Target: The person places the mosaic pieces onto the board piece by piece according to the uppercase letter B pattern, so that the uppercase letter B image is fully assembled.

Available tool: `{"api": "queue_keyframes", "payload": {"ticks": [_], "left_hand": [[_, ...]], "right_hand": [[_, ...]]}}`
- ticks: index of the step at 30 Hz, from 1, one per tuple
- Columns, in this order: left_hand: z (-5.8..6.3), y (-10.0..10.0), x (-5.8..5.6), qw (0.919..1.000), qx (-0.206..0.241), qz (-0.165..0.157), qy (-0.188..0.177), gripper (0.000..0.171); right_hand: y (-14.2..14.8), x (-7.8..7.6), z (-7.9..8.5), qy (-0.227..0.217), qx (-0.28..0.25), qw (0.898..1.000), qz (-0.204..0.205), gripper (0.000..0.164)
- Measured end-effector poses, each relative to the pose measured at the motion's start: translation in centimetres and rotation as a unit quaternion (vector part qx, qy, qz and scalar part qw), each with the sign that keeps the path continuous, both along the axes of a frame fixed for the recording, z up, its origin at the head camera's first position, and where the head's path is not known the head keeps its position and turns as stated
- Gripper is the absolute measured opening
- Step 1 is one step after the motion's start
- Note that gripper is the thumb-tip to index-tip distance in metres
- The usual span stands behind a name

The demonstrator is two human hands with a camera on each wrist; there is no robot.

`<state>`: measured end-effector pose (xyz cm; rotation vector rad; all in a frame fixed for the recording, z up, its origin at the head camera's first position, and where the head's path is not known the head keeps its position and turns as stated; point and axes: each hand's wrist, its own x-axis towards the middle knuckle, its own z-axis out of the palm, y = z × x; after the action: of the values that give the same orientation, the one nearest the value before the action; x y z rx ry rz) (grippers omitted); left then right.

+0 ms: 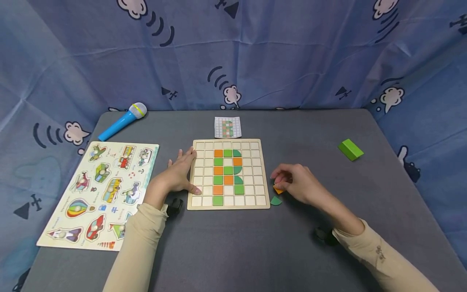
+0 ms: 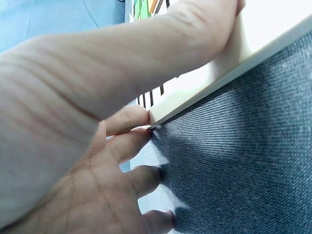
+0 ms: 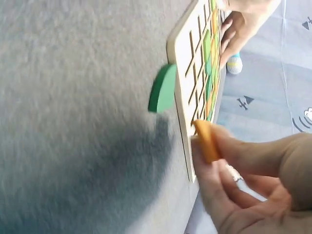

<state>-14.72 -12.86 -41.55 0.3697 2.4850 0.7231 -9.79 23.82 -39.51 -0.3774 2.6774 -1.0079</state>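
A wooden grid board (image 1: 251,202) lies mid-table, with orange, light green and dark green tiles set in some of its squares. My left hand (image 1: 175,174) rests at the board's left side. In the left wrist view its thumb (image 2: 195,34) lies on top of the board, and fingers touch the edge. Beside the board's right edge, my right hand (image 1: 299,182) pinches an orange tile (image 3: 208,141) between thumb and fingertips. Just below that hand, a dark green rounded tile (image 1: 276,201) lies on the table next to the board's lower right corner.
A small pattern card (image 1: 228,127) lies behind the board. To the left are a vehicle puzzle board (image 1: 120,174) and a blue toy microphone (image 1: 124,121). A green block (image 1: 350,149) sits at the right. A patterned blue cloth (image 1: 292,52) hangs behind the table.
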Motion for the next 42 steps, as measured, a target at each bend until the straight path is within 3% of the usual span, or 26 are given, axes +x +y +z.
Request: {"api": "queue_keyframes", "payload": {"ticks": [7,18,24,32,42], "left_hand": [[-0.1,0.0,0.0,1.0000,0.004,-0.002,0.001,0.130],[0.0,-0.1,0.0,1.0000,0.006,0.000,0.000,0.129],[0.0,-0.1,0.0,1.0000,0.006,-0.002,0.001,0.129],[-0.1,-0.1,0.0,0.9999,0.015,-0.002,0.000,0.129],[-0.2,-0.1,0.0,0.9999,0.011,0.000,-0.001,0.129]], "right_hand": [[-2.2,0.2,-1.1,0.032,-0.061,0.998,0.004,0.010],[-6.0,1.0,-2.5,0.022,-0.135,0.990,0.018,0.005],[-7.9,1.2,-2.7,0.018,-0.136,0.989,0.048,0.004],[-9.4,1.4,-3.1,0.009,-0.135,0.989,0.056,0.005],[-9.5,1.5,-3.1,0.058,-0.086,0.992,0.066,0.007]]}}
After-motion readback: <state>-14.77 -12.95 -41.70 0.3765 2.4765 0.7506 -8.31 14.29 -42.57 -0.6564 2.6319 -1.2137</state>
